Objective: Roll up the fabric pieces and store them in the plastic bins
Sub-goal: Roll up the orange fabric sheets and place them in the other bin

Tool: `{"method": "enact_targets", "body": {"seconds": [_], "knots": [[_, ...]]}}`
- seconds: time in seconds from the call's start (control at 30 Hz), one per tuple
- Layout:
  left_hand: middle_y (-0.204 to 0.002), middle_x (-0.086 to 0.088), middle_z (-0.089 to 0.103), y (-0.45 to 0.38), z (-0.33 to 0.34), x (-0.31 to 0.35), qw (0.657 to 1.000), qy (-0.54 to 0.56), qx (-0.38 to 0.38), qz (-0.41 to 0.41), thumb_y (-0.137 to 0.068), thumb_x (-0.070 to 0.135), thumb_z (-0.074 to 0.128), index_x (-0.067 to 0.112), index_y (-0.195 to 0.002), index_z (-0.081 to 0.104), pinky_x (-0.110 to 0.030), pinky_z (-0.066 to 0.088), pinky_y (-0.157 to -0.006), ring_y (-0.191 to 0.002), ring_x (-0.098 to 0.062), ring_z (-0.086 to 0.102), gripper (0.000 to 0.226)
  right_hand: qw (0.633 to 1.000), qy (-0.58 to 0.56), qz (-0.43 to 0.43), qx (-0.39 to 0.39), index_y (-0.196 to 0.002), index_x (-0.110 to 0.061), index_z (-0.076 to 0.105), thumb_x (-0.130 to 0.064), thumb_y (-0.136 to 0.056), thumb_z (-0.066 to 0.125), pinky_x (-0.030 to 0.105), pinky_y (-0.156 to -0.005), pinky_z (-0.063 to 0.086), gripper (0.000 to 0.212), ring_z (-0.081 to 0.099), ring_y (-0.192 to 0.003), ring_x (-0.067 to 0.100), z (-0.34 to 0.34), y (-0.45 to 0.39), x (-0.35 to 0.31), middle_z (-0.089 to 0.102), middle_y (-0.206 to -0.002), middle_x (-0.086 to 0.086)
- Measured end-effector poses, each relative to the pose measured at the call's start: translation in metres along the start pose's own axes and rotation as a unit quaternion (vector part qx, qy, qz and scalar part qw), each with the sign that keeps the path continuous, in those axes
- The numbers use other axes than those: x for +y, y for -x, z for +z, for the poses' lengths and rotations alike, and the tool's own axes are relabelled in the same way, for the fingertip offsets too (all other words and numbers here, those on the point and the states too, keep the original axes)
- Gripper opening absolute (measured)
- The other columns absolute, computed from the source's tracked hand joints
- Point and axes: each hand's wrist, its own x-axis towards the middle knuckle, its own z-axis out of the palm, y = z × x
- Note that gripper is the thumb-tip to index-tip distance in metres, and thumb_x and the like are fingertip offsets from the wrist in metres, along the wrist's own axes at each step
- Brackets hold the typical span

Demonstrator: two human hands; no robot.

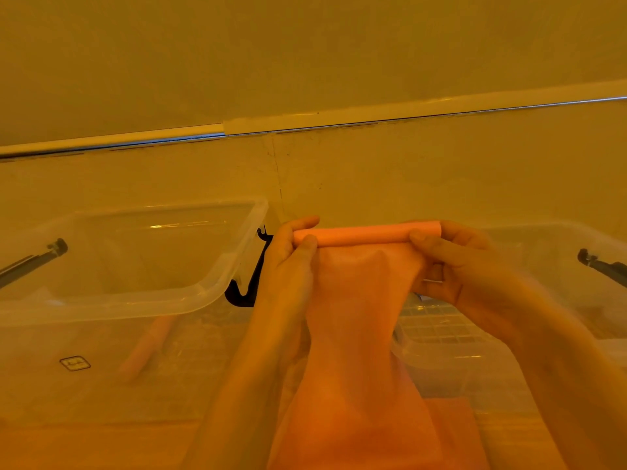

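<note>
An orange fabric piece (pixel 359 300) hangs in mid-air at the centre, its top edge wound into a tight roll (pixel 366 234). My left hand (pixel 288 262) pinches the roll's left end between thumb and fingers. My right hand (pixel 454 262) pinches its right end. The unrolled part drapes down between my forearms to the bottom of the view. A clear plastic bin (pixel 210 286) stands at the left, with a rolled orange piece (pixel 146 347) seen through its front wall. A second clear bin (pixel 543 242) stands at the right, behind my right hand.
More orange fabric (pixel 454 432) lies flat at the bottom, under the hanging piece. A black hook-shaped latch (pixel 251 279) hangs on the left bin's right side. Black handle clips (pixel 57 247) sit at both bins' outer ends. A wall with a white strip (pixel 373 115) rises behind.
</note>
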Motion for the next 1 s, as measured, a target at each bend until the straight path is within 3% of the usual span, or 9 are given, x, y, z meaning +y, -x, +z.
{"method": "enact_targets", "body": {"seconds": [0.1, 0.2, 0.37, 0.5, 0.63, 0.73, 0.83, 1.0], "knots": [[-0.120, 0.006, 0.054, -0.0005, -0.0005, -0.0002, 1.000, -0.002, -0.002, 0.008, -0.100, 0.022, 0.042, 0.034, -0.119, 0.057, -0.020, 0.043, -0.066, -0.102, -0.007, 0.053, 0.027, 1.000, 0.002, -0.002, 0.016, -0.092, -0.014, 0.067, -0.030, -0.070, 0.064, 0.023, -0.050, 0.053, 0.027, 0.065, -0.059, 0.011, 0.0007, -0.0003, 0.0006, 0.067, -0.068, -0.001], [-0.113, 0.014, 0.052, 0.0009, 0.0000, 0.0008, 1.000, 0.004, -0.003, -0.017, -0.098, 0.031, 0.046, 0.034, -0.122, 0.055, -0.017, 0.044, -0.062, -0.096, 0.000, 0.052, 0.026, 1.000, 0.013, -0.005, 0.028, -0.096, -0.012, 0.067, -0.021, -0.083, 0.062, 0.022, -0.050, 0.052, 0.017, 0.066, -0.060, 0.010, -0.0012, -0.0020, 0.0012, 0.067, -0.071, 0.000], [-0.101, 0.005, 0.061, 0.0010, -0.0021, -0.0022, 0.998, -0.059, 0.005, -0.032, -0.093, 0.051, 0.044, 0.026, -0.103, 0.062, -0.028, 0.047, -0.072, -0.089, -0.009, 0.058, 0.032, 1.000, 0.016, -0.020, 0.008, -0.095, -0.014, 0.067, -0.018, -0.069, 0.066, 0.022, -0.053, 0.053, 0.026, 0.067, -0.062, 0.012, -0.0013, 0.0000, -0.0032, 0.068, -0.072, 0.000], [-0.098, 0.002, 0.060, -0.0002, -0.0038, -0.0029, 0.995, -0.098, 0.001, 0.004, -0.096, 0.044, 0.045, 0.023, -0.099, 0.060, -0.026, 0.041, -0.064, -0.084, -0.012, 0.056, 0.026, 1.000, 0.009, -0.011, 0.007, -0.103, -0.016, 0.066, -0.018, -0.065, 0.067, 0.024, -0.053, 0.054, 0.039, 0.068, -0.066, 0.013, -0.0024, 0.0000, -0.0027, 0.071, -0.078, 0.001], [-0.106, 0.005, 0.061, -0.0023, -0.0040, -0.0021, 0.995, -0.094, 0.002, 0.029, -0.098, 0.030, 0.046, 0.033, -0.095, 0.061, -0.028, 0.047, -0.072, -0.094, -0.014, 0.057, 0.016, 1.000, 0.014, 0.024, 0.006, -0.096, -0.009, 0.067, -0.027, -0.066, 0.067, 0.026, -0.050, 0.054, 0.034, 0.068, -0.061, 0.013, -0.0016, 0.0004, -0.0017, 0.071, -0.075, 0.005], [-0.108, 0.001, 0.063, -0.0001, -0.0027, -0.0011, 0.998, -0.053, -0.013, 0.011, -0.097, 0.025, 0.047, 0.033, -0.092, 0.062, -0.027, 0.045, -0.067, -0.095, -0.016, 0.059, 0.018, 0.999, 0.011, 0.033, 0.031, -0.092, -0.006, 0.067, -0.034, -0.067, 0.067, 0.026, -0.048, 0.053, 0.037, 0.065, -0.057, 0.013, -0.0006, -0.0007, -0.0008, 0.067, -0.071, 0.007], [-0.107, 0.005, 0.062, 0.0016, -0.0007, -0.0004, 0.999, -0.042, -0.004, 0.004, -0.096, 0.026, 0.048, 0.032, -0.092, 0.064, -0.026, 0.042, -0.067, -0.096, -0.014, 0.058, 0.018, 0.999, 0.014, 0.022, 0.036, -0.089, -0.010, 0.066, -0.030, -0.066, 0.066, 0.023, -0.048, 0.053, 0.030, 0.064, -0.055, 0.009, -0.0015, -0.0014, -0.0012, 0.066, -0.064, -0.001], [-0.102, 0.004, 0.063, 0.0003, -0.0017, -0.0007, 0.998, -0.056, 0.001, -0.010, -0.096, 0.044, 0.043, 0.030, -0.096, 0.064, -0.035, 0.048, -0.083, -0.094, -0.013, 0.059, 0.025, 0.999, 0.026, -0.006, 0.030, -0.104, -0.012, 0.068, -0.022, -0.066, 0.068, 0.021, -0.057, 0.055, 0.039, 0.069, -0.070, 0.010, -0.0027, -0.0017, -0.0021, 0.071, -0.086, 0.003]]}}
